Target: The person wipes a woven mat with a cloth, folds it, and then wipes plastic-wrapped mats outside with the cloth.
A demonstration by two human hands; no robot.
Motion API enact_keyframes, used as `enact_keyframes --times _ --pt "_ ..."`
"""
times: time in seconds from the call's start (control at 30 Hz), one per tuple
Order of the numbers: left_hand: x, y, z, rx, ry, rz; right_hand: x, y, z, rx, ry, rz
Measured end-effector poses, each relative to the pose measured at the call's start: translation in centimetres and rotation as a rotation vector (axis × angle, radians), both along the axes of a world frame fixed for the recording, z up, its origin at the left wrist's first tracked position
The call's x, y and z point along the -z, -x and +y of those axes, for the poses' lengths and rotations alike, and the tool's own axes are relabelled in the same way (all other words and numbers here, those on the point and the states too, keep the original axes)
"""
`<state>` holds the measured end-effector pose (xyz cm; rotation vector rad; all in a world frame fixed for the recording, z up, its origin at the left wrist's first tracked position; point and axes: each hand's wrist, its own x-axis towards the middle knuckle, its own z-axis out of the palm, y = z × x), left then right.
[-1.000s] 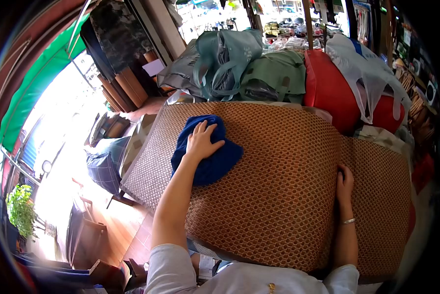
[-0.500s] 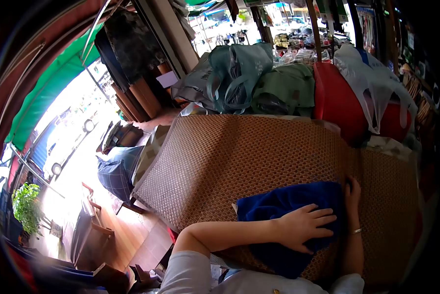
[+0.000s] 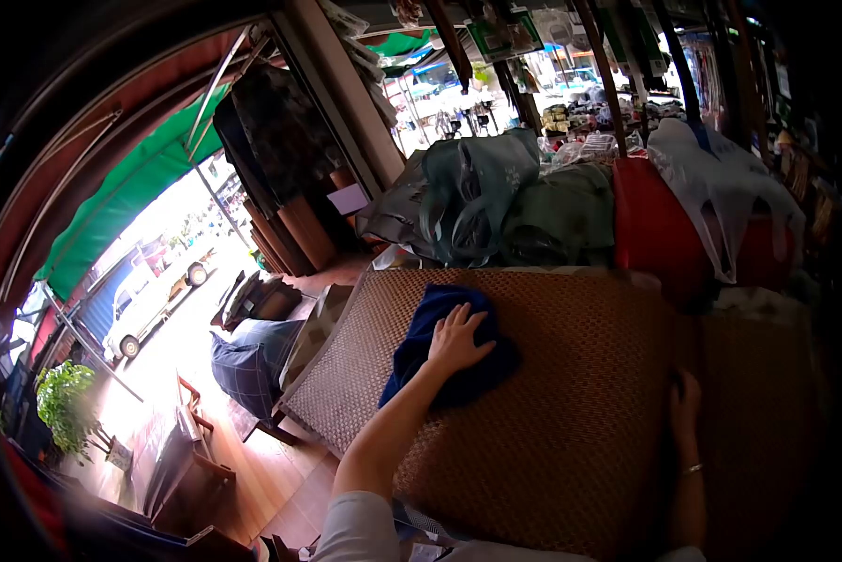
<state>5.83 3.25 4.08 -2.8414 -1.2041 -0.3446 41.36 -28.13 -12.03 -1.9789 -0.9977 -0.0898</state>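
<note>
A blue cloth point(image 3: 411, 347) lies bunched on the brown woven mat surface point(image 3: 571, 393), toward its upper left part. On top of the cloth rests my left hand point(image 3: 460, 339), palm down with the fingers spread. My right hand point(image 3: 686, 398) is at the right edge of this woven piece, where it meets a second woven piece point(image 3: 758, 421). It touches the side there; its fingers are dark and partly hidden. A bracelet circles the right wrist.
Behind the mat stand a teal bag point(image 3: 477, 187), a green bag point(image 3: 561, 211), a red bundle point(image 3: 655, 225) and a white plastic bag point(image 3: 721, 178). Plaid cushions point(image 3: 247, 370) and a wooden frame point(image 3: 201, 421) are at the left. A potted plant point(image 3: 65, 403) stands farther left.
Half a second ago my left hand and the blue cloth were at the mat's lower right; now they are back at its upper left. My right hand stays at the edge. The view has tilted and darkened.
</note>
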Motion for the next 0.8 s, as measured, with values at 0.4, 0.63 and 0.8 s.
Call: enact_keyframes --times 0.4,0.63,0.8 --pt "-2.8 -3.0 -18.6 0.937 0.354 0.083 1.4 -1.0 -0.2 -0.016 -0.093 -0.063" --pt "-1.7 4.0 -1.9 -0.100 0.057 0.077 0.9 0.1 -0.3 0.039 -0.103 -0.089" --pt "-1.1 7.6 0.6 -0.275 0.062 -0.092 1.5 -0.3 0.1 -0.004 -0.090 -0.072"
